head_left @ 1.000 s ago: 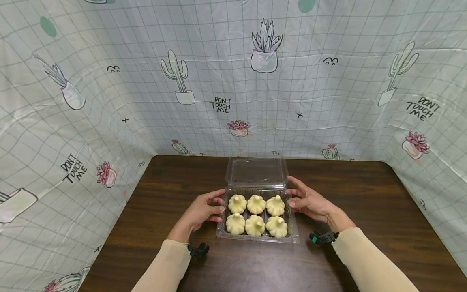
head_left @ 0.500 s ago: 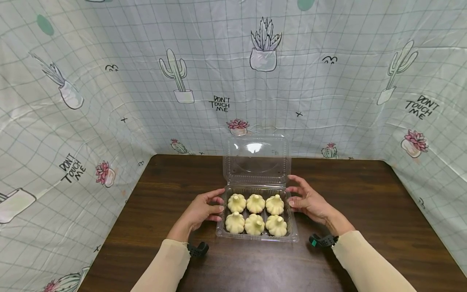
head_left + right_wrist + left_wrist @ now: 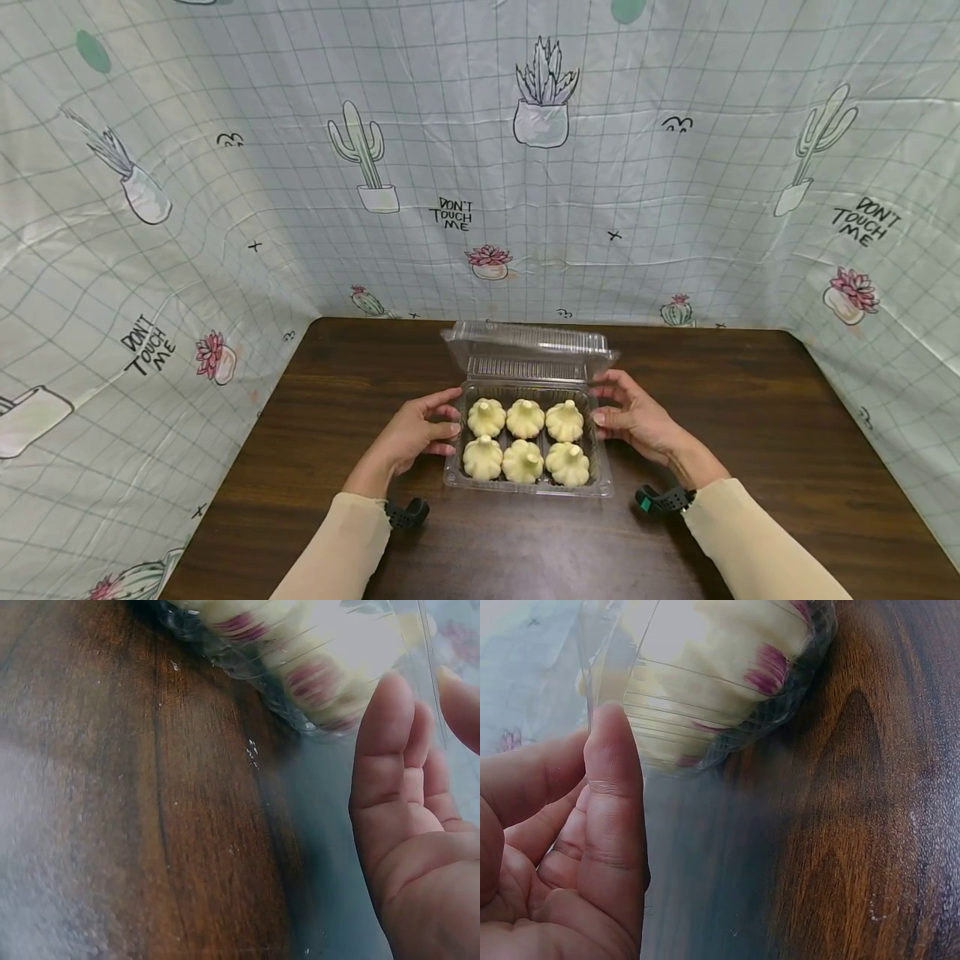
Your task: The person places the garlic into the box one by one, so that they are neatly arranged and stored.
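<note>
A clear plastic clamshell container (image 3: 528, 489) sits on the table with several pale, ribbed garlic bulbs (image 3: 523, 461) in two rows. Purple streaks mark the garlic (image 3: 769, 669) in the left wrist view. The hinged lid (image 3: 532, 340) stands raised at the back, tilted forward over the tray. My left hand (image 3: 411, 429) holds the container's left side, finger and thumb at its rim. On the opposite side my right hand (image 3: 637, 421) holds the rim, its fingertips near the hinge. Close up, the right hand's fingers (image 3: 386, 735) lie against the clear edge.
The dark wooden table (image 3: 360, 358) is enclosed on three sides by a pale grid-patterned cloth (image 3: 465, 150) printed with plants. Black straps (image 3: 408, 514) are worn on both wrists.
The lid has swung up from lying back behind the tray, through nearly upright, to leaning forward. Both hands have kept their places at the container's sides.
</note>
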A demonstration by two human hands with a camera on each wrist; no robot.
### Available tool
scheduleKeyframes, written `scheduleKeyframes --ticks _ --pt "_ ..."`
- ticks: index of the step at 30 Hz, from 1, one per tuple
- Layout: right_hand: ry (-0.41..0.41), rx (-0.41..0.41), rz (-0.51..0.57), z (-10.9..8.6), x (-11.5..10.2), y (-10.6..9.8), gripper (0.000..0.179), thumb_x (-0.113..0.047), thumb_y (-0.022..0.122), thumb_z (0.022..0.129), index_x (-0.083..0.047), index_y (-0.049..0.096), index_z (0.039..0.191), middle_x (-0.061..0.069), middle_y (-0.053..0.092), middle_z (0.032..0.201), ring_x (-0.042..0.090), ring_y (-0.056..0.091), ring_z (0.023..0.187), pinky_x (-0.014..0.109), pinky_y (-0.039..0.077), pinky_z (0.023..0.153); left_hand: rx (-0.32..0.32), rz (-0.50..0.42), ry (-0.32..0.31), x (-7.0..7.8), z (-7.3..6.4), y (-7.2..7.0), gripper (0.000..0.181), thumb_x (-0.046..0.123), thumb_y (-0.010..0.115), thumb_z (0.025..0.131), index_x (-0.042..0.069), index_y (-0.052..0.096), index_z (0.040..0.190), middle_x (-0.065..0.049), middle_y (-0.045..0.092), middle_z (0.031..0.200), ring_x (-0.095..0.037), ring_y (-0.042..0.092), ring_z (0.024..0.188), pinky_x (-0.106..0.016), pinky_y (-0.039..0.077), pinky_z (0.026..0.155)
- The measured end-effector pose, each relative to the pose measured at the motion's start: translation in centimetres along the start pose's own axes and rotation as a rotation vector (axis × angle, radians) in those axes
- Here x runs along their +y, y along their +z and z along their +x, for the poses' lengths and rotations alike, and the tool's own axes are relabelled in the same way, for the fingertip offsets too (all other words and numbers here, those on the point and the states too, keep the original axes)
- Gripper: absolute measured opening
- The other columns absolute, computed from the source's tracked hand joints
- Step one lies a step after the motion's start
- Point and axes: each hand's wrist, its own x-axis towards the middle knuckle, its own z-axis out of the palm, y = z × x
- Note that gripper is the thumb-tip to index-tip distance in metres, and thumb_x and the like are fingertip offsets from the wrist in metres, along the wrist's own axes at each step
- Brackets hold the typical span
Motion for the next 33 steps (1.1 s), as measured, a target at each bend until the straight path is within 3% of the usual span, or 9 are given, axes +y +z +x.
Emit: scheduleKeyframes --ticks 7,11,18,26,33 --pt "-0.025 0.015 -0.056 -0.3 0.5 -0.1 0.038 0.000 0.064 0.103 -0.021 0.049 0.132 0.002 0.049 0.123 0.012 0.059 0.085 0.028 0.058 0.070 0.019 0.003 0.011 -0.5 -0.2 -0.1 0.064 -0.005 0.063 0.102 0.010 0.044 0.162 -0.023 0.052 0.141 -0.018 0.067 0.091 -0.028 0.064 0.070" --pt "-0.036 0.067 -0.074 -0.4 0.5 0.2 0.027 -0.004 0.062 0.106 -0.014 0.052 0.129 0.000 0.052 0.121 0.013 0.056 0.082 0.029 0.055 0.067 0.006 -0.038 0.026 -0.9 -0.5 -0.3 0.062 -0.002 0.058 0.106 0.014 0.042 0.163 -0.024 0.052 0.146 -0.017 0.066 0.093 -0.028 0.064 0.075" --pt "-0.028 0.168 -0.094 -0.7 0.3 0.8 0.018 -0.003 0.060 0.106 -0.004 0.057 0.124 -0.001 0.059 0.112 0.013 0.058 0.079 0.030 0.057 0.065 -0.032 -0.099 0.052 -1.1 -0.9 -0.4 0.054 0.010 0.047 0.113 0.010 0.034 0.165 -0.026 0.044 0.161 -0.014 0.068 0.101 -0.029 0.064 0.088" --pt "-0.013 0.201 -0.077 -1.0 0.2 0.9 0.014 -0.009 0.055 0.109 -0.004 0.065 0.117 0.001 0.064 0.096 0.014 0.064 0.083 0.032 0.062 0.066 -0.015 -0.125 0.053 -1.1 -1.0 -0.2 0.050 0.014 0.047 0.113 0.009 0.040 0.163 -0.027 0.047 0.157 -0.017 0.070 0.106 -0.030 0.065 0.088" --pt "-0.022 0.238 -0.092 -1.8 0.2 1.6 0.022 -0.007 0.062 0.105 0.003 0.056 0.124 -0.002 0.066 0.099 0.013 0.063 0.081 0.031 0.062 0.063 -0.034 -0.151 0.073 -1.0 -1.2 -0.1 0.064 -0.001 0.062 0.104 0.004 0.039 0.163 -0.029 0.054 0.144 -0.016 0.069 0.105 -0.028 0.065 0.087"
